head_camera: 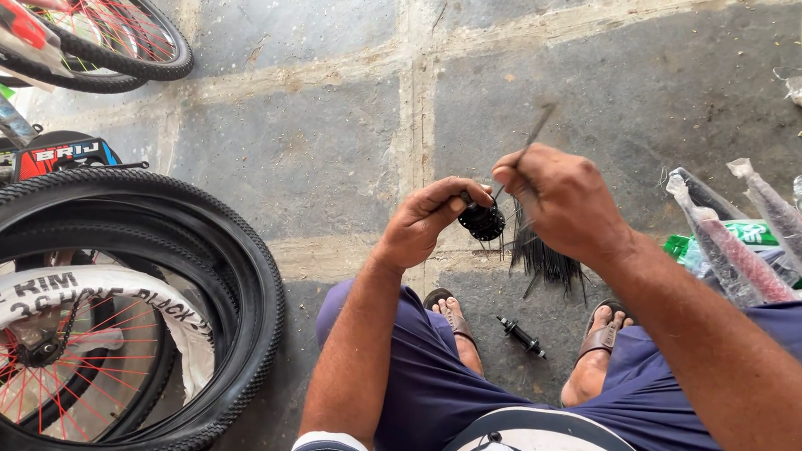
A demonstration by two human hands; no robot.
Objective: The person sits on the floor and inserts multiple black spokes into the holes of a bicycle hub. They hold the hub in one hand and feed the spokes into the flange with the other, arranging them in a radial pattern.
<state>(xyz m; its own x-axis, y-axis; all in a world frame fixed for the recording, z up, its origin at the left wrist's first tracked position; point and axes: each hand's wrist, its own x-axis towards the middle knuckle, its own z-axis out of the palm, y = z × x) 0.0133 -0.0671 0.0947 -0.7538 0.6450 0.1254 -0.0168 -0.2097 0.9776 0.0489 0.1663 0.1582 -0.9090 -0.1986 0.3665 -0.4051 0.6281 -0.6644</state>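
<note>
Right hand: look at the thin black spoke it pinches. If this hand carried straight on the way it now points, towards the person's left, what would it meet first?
Probably the black wheel hub held in the left hand: the right hand sits just beside it, its spoke angled over it. Depth between them is unclear.

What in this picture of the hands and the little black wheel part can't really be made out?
Head view only:
- Black hub: its near side is hidden by the left hand.
- Thin spoke: blurred; its lower end disappears behind the right hand.
- Spoke bundle: top covered by that hand.
- Stacked tyres: cut off by the left and bottom edges.
- Plastic-wrapped packs: cut off at the right edge.
</note>
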